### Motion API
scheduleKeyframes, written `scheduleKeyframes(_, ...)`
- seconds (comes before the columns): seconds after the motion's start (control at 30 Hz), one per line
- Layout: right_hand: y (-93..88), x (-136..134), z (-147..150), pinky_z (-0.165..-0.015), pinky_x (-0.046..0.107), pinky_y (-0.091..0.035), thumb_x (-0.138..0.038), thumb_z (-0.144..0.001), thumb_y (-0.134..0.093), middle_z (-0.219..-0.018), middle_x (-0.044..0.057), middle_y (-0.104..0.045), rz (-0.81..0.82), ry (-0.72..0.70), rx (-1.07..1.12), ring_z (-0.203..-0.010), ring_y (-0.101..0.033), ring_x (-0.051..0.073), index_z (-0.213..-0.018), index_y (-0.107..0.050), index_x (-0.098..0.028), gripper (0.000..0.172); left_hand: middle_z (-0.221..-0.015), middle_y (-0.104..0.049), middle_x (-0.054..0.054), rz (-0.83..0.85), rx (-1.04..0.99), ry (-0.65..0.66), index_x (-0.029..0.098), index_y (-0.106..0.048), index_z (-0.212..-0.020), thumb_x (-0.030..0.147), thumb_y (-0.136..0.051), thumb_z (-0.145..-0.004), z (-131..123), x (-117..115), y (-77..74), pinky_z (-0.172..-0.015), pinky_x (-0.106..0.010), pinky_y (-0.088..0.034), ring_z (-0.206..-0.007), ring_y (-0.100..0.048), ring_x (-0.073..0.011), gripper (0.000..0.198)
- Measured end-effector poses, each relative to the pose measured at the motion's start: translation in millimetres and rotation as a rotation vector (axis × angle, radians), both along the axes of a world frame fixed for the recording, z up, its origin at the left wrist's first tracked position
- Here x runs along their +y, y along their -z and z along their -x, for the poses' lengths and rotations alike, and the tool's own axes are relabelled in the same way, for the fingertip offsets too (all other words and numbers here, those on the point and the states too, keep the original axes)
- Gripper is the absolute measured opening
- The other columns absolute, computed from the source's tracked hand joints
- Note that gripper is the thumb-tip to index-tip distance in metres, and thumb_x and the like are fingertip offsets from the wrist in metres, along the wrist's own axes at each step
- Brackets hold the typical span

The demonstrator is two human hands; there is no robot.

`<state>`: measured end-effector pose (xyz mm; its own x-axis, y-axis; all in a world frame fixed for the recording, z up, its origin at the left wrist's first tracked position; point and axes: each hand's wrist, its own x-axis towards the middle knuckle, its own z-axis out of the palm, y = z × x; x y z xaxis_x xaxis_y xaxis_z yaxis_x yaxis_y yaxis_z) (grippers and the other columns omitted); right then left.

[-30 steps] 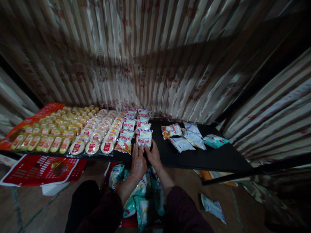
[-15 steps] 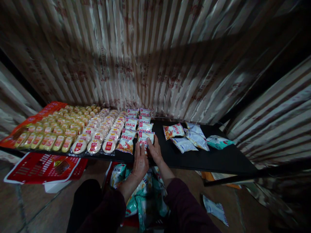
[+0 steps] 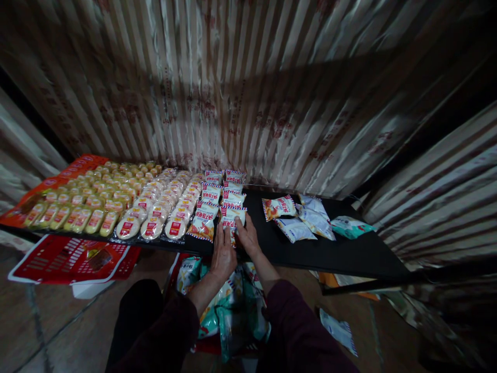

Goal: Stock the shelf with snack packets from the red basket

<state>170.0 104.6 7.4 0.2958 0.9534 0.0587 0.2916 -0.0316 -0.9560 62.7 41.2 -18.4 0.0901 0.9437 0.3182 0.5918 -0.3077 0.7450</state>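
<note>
On a black shelf [image 3: 330, 254], rows of snack packets run from left to middle. My left hand [image 3: 223, 254] and my right hand [image 3: 247, 237] both rest on the nearest white, red-printed packet [image 3: 232, 216] at the front of the rightmost row, fingers pressed on its lower edge and sides. Behind it more of the same packets [image 3: 229, 184] line up toward the wall. To its left lies a matching packet [image 3: 202, 226], then round cakes in clear wrap [image 3: 174, 228].
Loose packets [image 3: 297, 217] and a teal packet [image 3: 347, 226] lie on the shelf's right part. A red basket [image 3: 70, 259] sits under the left end. Below my arms a container holds more packets [image 3: 221, 311]. One packet [image 3: 337, 331] lies on the floor. A striped curtain hangs behind.
Both hands have pushed the nearest packet a little farther back, tight against the row. The view has shifted slightly down and left.
</note>
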Motion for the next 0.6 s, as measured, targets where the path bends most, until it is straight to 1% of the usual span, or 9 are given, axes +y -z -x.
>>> scheduleKeyframes(0.17, 4.2, 0.3, 0.5, -0.1, 0.04, -0.04, -0.058, -0.079, -0.054, -0.123, 0.009, -0.063, -0.013, -0.01, -0.016, -0.113, -0.058, 0.026, -0.13, -0.053, -0.022, 0.062, -0.157, -0.011, -0.018, -0.015, 0.022, -0.001, 0.006, -0.027, -0.144, 0.006, -0.041, -0.078, 1.2, 0.5, 1.2, -0.117, -0.048, -0.019, -0.145, -0.007, -0.029, 0.068)
scheduleKeyframes(0.23, 5.8, 0.5, 0.5, -0.099, 0.04, -0.042, -0.057, -0.079, -0.056, -0.121, 0.008, -0.064, -0.02, -0.005, -0.012, -0.111, -0.059, 0.026, -0.131, -0.052, -0.022, 0.063, -0.156, -0.011, -0.018, -0.022, 0.051, -0.006, 0.005, -0.027, -0.143, 0.005, -0.04, -0.077, 0.7, 1.1, 1.5, -0.117, -0.048, -0.018, -0.145, -0.005, -0.0291, 0.068)
scheduleKeyframes(0.33, 7.9, -1.2, 0.6, -0.098, 0.039, -0.043, -0.057, -0.077, -0.058, -0.122, 0.009, -0.064, -0.037, 0.032, -0.016, -0.112, -0.058, 0.026, -0.134, -0.049, -0.02, 0.068, -0.156, -0.011, -0.021, -0.052, 0.106, -0.019, 0.003, -0.023, -0.144, 0.003, -0.039, -0.076, -0.6, 0.9, 2.8, -0.117, -0.051, -0.018, -0.145, -0.004, -0.0293, 0.07)
scheduleKeyframes(0.43, 10.1, -4.9, 1.3, -0.1, 0.04, -0.042, -0.059, -0.079, -0.054, -0.13, 0.012, -0.058, -0.051, 0.028, -0.046, -0.119, -0.054, 0.027, -0.138, -0.043, -0.017, 0.073, -0.156, -0.012, -0.021, -0.102, 0.145, -0.032, 0.005, -0.019, -0.146, 0.002, -0.039, -0.076, -1.1, -0.6, 5.4, -0.115, -0.054, -0.02, -0.145, -0.002, -0.0293, 0.072)
scheduleKeyframes(0.53, 11.3, -8.7, 2.3, -0.106, 0.043, -0.036, -0.062, -0.08, -0.05, -0.138, 0.017, -0.049, -0.041, 0.029, -0.099, -0.127, -0.047, 0.029, -0.14, -0.039, -0.012, 0.078, -0.155, -0.013, -0.021, -0.152, 0.18, -0.043, 0.005, -0.022, -0.145, 0.002, -0.039, -0.078, -0.6, -3.1, 6.8, -0.115, -0.054, -0.021, -0.145, 0.001, -0.0291, 0.069)
scheduleKeyframes(0.6, 10.4, -11.4, 3.0, -0.109, 0.046, -0.032, -0.063, -0.08, -0.048, -0.141, 0.021, -0.044, -0.051, 0.075, -0.145, -0.131, -0.042, 0.03, -0.139, -0.038, -0.008, 0.081, -0.156, -0.013, -0.02, -0.19, 0.202, -0.035, 0.006, -0.025, -0.144, 0.001, -0.038, -0.078, 0.3, -5.7, 5.5, -0.114, -0.055, -0.022, -0.145, 0.002, -0.0288, 0.067)
